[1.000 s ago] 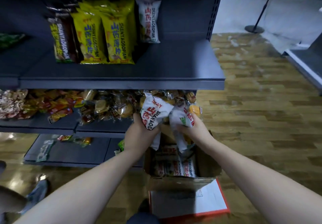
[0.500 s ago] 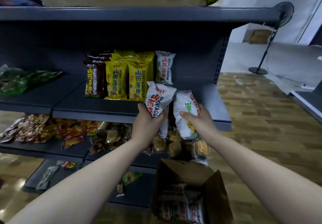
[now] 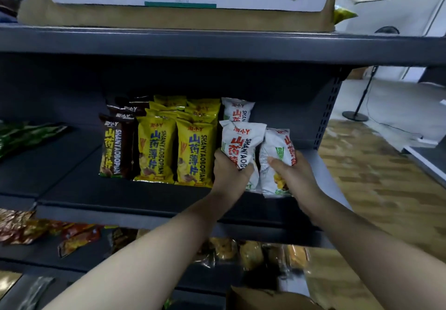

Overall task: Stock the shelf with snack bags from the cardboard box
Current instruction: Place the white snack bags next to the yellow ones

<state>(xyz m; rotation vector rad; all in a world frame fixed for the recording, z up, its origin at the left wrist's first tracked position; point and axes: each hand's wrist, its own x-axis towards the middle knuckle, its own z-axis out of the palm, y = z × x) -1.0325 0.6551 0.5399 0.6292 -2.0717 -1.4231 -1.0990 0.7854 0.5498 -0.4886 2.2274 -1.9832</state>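
My left hand (image 3: 229, 172) grips a white snack bag (image 3: 241, 140) with red lettering, held upright over the dark shelf (image 3: 120, 196). My right hand (image 3: 289, 172) grips a second white snack bag (image 3: 277, 150) just to its right. Both bags stand in front of one white bag (image 3: 237, 110) at the back of the shelf, right of the yellow bags (image 3: 193, 150) and brown bags (image 3: 115, 145). Only a top corner of the cardboard box (image 3: 265, 297) shows at the bottom edge.
A large flat carton (image 3: 181, 0) lies on the top shelf. Green packets (image 3: 24, 136) lie at the far left of the middle shelf. Loose wrapped snacks (image 3: 241, 254) fill the lower shelf. The perforated end post (image 3: 328, 107) bounds the shelf; a fan stand (image 3: 354, 114) stands beyond on the wooden floor.
Both hands have risen from the box, each with a white bag, and moved forward onto the middle shelf beside the yellow bags. The view has tilted up, so the box has dropped out of sight.
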